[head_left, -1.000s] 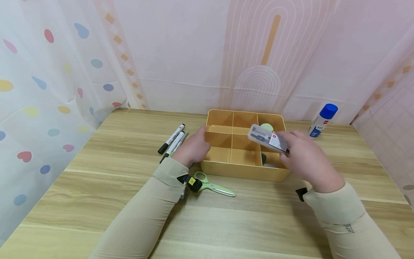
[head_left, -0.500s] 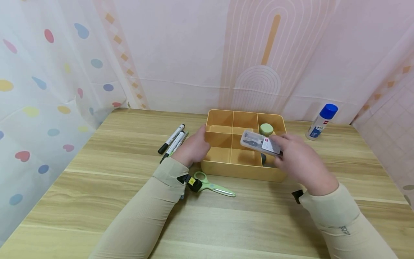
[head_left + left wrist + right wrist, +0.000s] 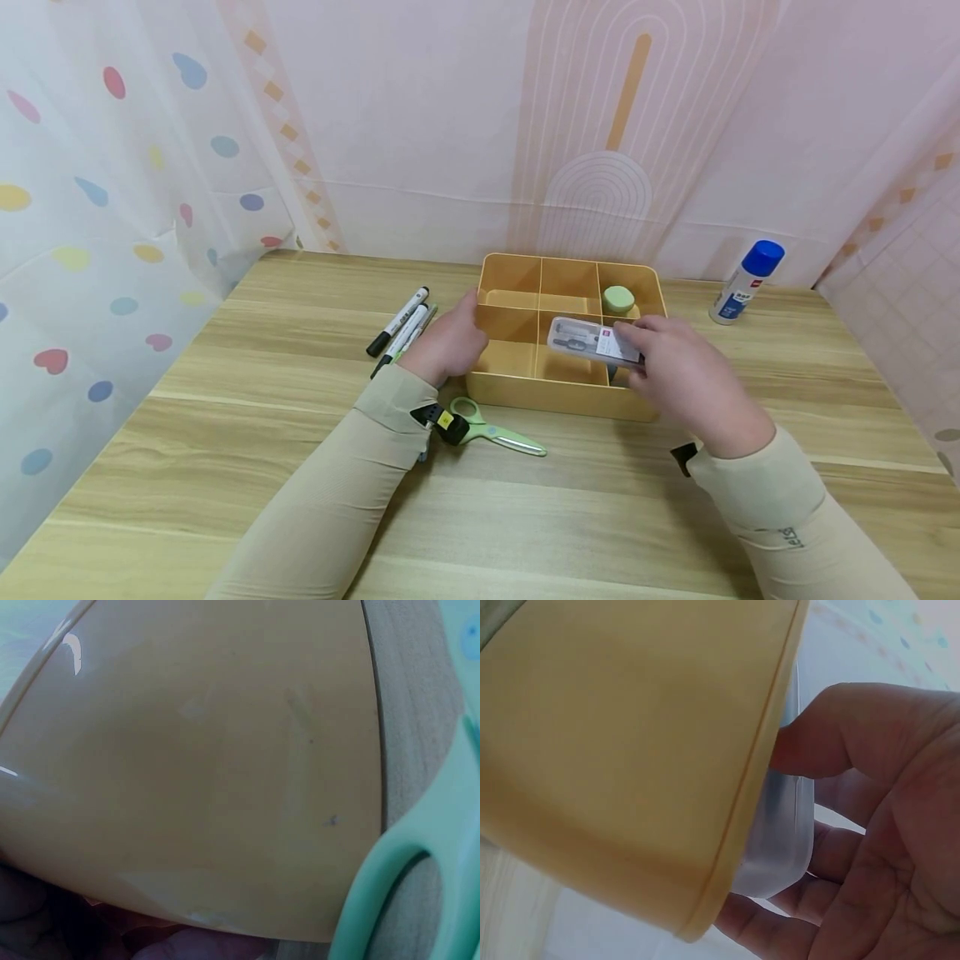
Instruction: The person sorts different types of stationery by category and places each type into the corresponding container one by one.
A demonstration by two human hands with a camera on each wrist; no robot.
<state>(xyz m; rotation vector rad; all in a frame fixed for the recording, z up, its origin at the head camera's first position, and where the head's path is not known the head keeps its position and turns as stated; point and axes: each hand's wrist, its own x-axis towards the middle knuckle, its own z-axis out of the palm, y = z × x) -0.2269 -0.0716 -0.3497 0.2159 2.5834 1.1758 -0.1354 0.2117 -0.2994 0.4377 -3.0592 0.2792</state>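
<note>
A yellow-orange organizer box [image 3: 570, 400] with several compartments stands on the table. My right hand [image 3: 693, 379] pinches a clear plastic compass case [image 3: 577, 340] by its right end, thumb and fingers on opposite sides. The case lies slantwise over the front middle and front right compartments; in the right wrist view its end shows beyond the box rim. My left hand [image 3: 453, 337] holds the box at its left wall, fingertips reaching around the far edge in the left wrist view. A round green-lidded item [image 3: 618, 299] sits in the back right compartment. A dark item in the front right one is mostly hidden.
Green-handled scissors [image 3: 498, 437] lie in front of the box, close to my left wrist. Several markers [image 3: 397, 323] lie left of the box, partly behind my left hand. A blue-capped glue bottle [image 3: 746, 282] stands at the back right. A patterned curtain [image 3: 420, 125] hangs behind the table.
My right hand has moved left and a little toward me with the compass case, which has swung over the front middle compartment. The left hand and box have stayed put.
</note>
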